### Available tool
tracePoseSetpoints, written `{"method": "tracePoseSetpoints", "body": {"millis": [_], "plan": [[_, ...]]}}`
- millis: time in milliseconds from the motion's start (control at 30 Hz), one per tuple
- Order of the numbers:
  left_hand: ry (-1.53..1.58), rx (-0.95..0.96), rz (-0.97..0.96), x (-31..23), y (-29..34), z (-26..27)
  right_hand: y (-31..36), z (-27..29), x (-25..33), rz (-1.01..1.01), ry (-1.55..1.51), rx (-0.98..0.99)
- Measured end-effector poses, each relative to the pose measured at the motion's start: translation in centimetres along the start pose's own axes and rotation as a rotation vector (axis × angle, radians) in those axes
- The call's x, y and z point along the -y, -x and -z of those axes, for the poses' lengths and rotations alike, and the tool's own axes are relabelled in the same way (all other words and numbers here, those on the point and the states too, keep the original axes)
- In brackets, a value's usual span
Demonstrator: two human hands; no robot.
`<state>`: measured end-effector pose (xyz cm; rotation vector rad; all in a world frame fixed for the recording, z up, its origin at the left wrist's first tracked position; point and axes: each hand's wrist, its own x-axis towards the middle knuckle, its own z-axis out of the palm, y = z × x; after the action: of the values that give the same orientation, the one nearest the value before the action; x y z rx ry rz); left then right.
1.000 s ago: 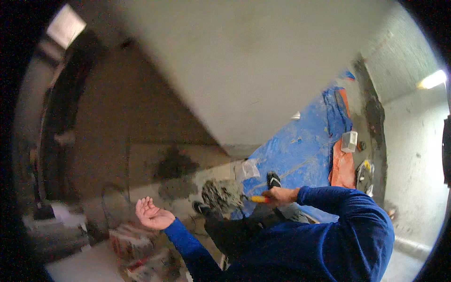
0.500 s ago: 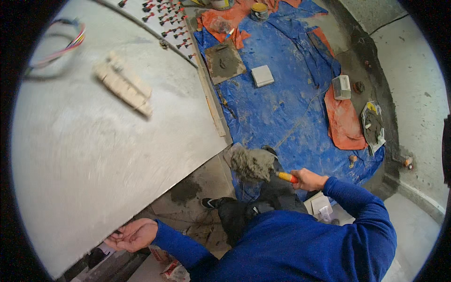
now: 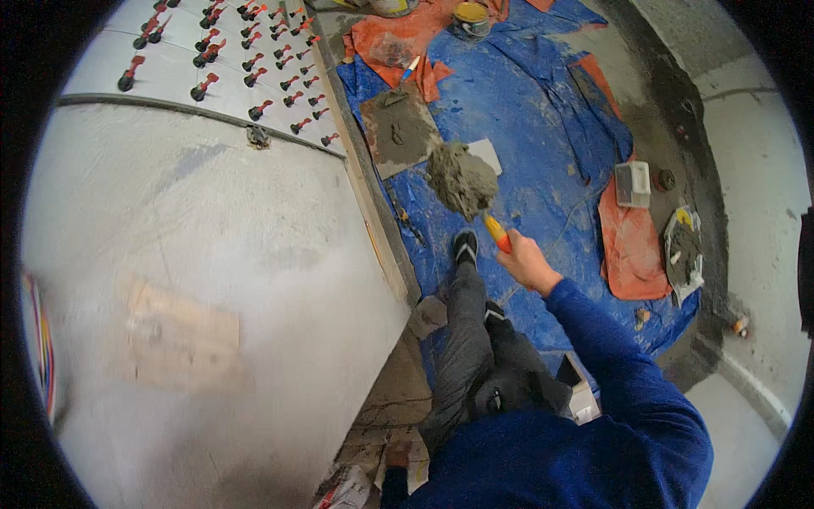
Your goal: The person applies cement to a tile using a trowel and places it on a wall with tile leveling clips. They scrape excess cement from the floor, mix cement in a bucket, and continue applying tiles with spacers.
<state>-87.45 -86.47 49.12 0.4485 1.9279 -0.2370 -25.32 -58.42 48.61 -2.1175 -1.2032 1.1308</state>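
Observation:
My right hand (image 3: 527,265) is closed around the yellow and red handle (image 3: 498,233) of a trowel. A thick heap of wet grey mortar (image 3: 462,180) hides the trowel's blade. It hangs over the blue tarp, partly in front of a small white square tile (image 3: 486,156). Just left of it, a mortar-smeared board (image 3: 398,131) lies on the floor. My left hand (image 3: 398,452) hangs low in shadow beside my leg, near the edge of the pale wall; its fingers cannot be made out.
White tiles with red and black levelling clips (image 3: 253,78) cover the upper left wall. A blurred wooden piece (image 3: 182,335) is on the bare wall (image 3: 280,254). On the blue tarp (image 3: 543,110) stand a can (image 3: 471,23), a clear container (image 3: 632,185) and a mortar-filled bag (image 3: 683,252).
My right hand has carried the mortar-loaded trowel forward, toward the board. My left hand has dropped from the wall's lower edge to my side. The view has shifted, with one foot stepped forward.

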Motion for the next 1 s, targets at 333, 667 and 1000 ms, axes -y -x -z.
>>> {"method": "tracePoseSetpoints", "body": {"millis": [333,667,1000], "plan": [[0.397,-0.1,0.142,-11.3,2.4,-3.6,-41.2,-11.2,7.5,0.024,0.355,0.039],[0.523,0.143,0.234,-11.6,-1.1,-5.7,-28.0,-1.9,8.0,-0.031,-0.495,0.174],[-0.76,0.077,-0.243,-0.2,-3.9,-7.0,0.1,4.1,3.1,-0.034,-0.675,0.316]]}}
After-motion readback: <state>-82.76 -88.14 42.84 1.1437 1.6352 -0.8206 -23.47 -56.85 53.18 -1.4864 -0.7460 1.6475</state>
